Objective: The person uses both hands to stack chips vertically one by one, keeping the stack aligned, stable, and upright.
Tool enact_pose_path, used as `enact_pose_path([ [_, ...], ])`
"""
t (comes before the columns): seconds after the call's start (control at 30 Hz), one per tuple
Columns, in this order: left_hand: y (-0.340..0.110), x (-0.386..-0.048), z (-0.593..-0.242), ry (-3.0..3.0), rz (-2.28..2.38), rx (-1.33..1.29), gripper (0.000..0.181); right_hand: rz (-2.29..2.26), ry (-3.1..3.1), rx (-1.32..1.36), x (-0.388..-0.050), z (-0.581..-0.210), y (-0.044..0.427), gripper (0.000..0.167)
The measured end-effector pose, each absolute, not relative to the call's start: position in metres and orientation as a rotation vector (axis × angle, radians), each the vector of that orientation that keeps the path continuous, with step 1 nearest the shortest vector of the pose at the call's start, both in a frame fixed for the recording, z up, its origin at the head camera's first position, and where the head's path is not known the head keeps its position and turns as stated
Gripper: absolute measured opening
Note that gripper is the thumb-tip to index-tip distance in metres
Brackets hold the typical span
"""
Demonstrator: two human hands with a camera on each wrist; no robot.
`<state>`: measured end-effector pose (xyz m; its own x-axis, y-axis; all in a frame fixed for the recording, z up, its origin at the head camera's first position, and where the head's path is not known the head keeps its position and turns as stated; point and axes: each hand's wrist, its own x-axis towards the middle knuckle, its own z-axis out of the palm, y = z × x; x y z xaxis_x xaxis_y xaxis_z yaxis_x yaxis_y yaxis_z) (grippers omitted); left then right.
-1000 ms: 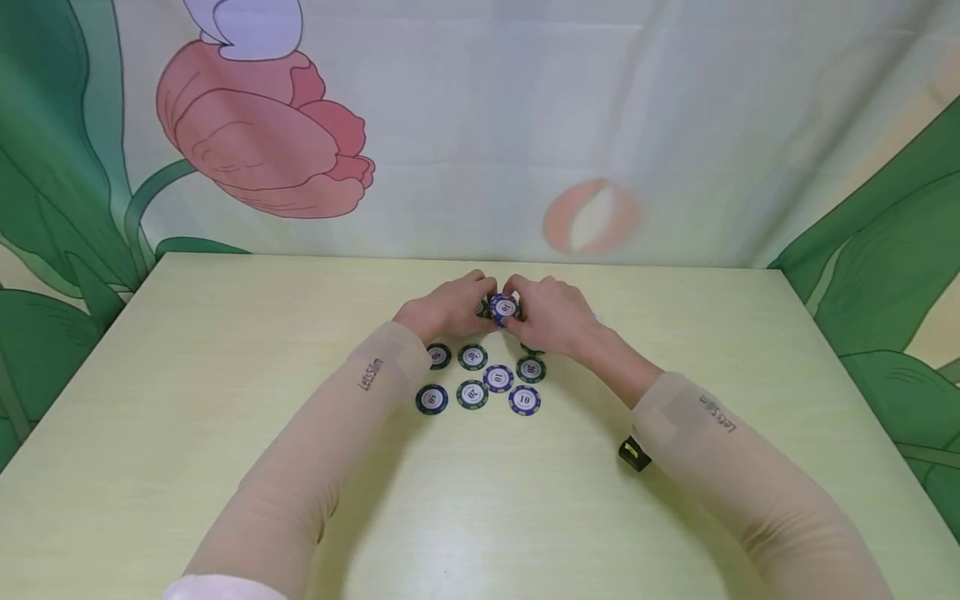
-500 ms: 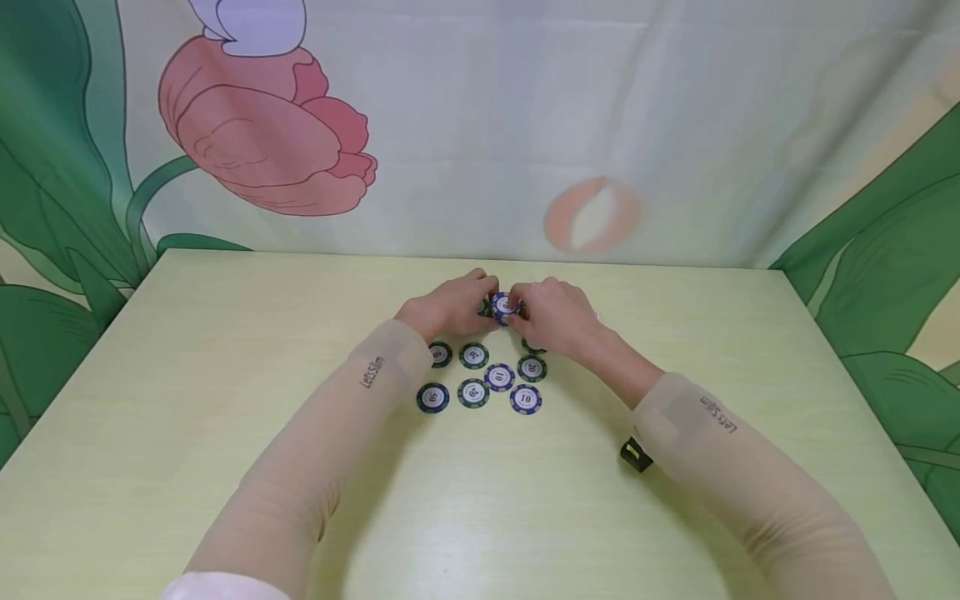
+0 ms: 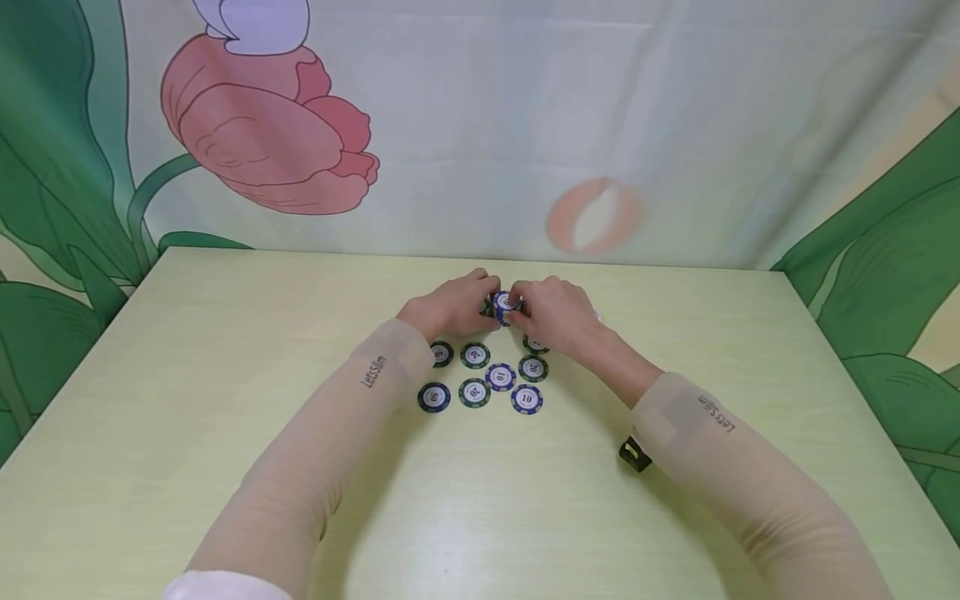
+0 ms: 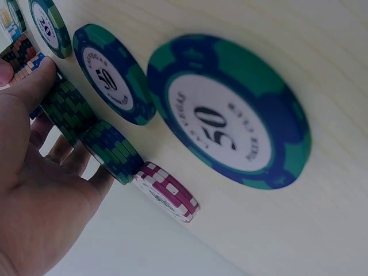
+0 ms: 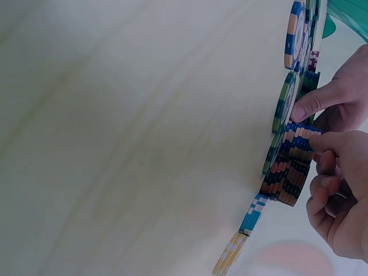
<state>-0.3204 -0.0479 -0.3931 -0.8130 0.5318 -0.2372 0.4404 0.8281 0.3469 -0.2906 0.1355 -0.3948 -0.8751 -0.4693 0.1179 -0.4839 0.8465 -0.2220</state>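
Observation:
Both hands meet at a blue chip stack [image 3: 500, 303] near the table's back. My left hand [image 3: 456, 307] has its thumb against the stack's near side, its other fingers curled behind. The right hand [image 3: 558, 315] pinches the top of the same blue stack [image 5: 299, 140], as the right wrist view shows; its remaining fingers are curled. A green stack [image 4: 68, 109] stands beside the left hand [image 4: 43, 190], with a green-and-blue stack [image 4: 112, 150] farther along. Next to the blue one is a dark stack [image 5: 284, 181], under the right hand [image 5: 345, 195].
Several loose chips lie flat in front, including a blue 10 chip [image 3: 527, 399] and a 50 chip [image 3: 434, 397]. A magenta stack [image 4: 167, 192] ends the row on one side; light-blue [image 5: 253, 214] and yellow stacks [image 5: 230, 254] are opposite. A small black object [image 3: 634, 454] sits by the right sleeve.
The right hand's fingertips have closed in over the blue stack, covering part of its top chip. The left hand and the loose chips stay about where they were.

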Motion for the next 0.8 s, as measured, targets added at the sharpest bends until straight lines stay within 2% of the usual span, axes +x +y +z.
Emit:
enact_pose_path([
  [0.57, -0.048, -0.321, -0.394, 2.676, 0.381, 0.726, 0.049, 0.361, -2.96, 0.814, -0.284, -0.394, 0.139, 0.019],
  [0.8, -0.048, -0.323, -0.395, 2.675, 0.383, 0.728, 0.052, 0.246, -3.087, 0.928, -0.275, -0.39, 0.136, 0.024],
])
